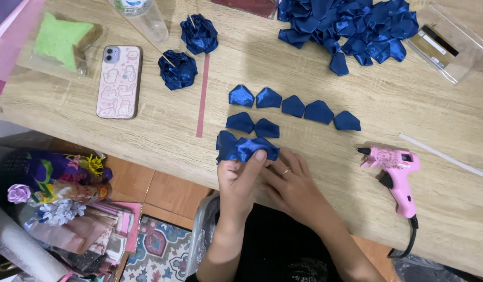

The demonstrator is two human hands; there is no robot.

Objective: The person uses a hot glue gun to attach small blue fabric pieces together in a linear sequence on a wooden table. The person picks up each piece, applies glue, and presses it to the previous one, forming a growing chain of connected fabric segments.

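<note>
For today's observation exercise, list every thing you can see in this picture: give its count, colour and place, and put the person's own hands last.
Folded ribbon petals: seven, blue, two rows mid-table.
Petal strip: one, blue, at the table's near edge, under the hands.
Loose petal heap: many, blue, top right.
Ribbon roses on sticks: two, blue, top centre.
Glue gun: one, pink, right.
Glue stick: one, whitish, far right.
Phone: one, pink case, left.
Ribbon strip: one, pink-red, centre.
Clear bottle: one, top.
Wrapped cake: one, green, top left.
Table: one, light wood.
Left hand: pressing the strip.
Right hand: ringed, beside it.
</note>
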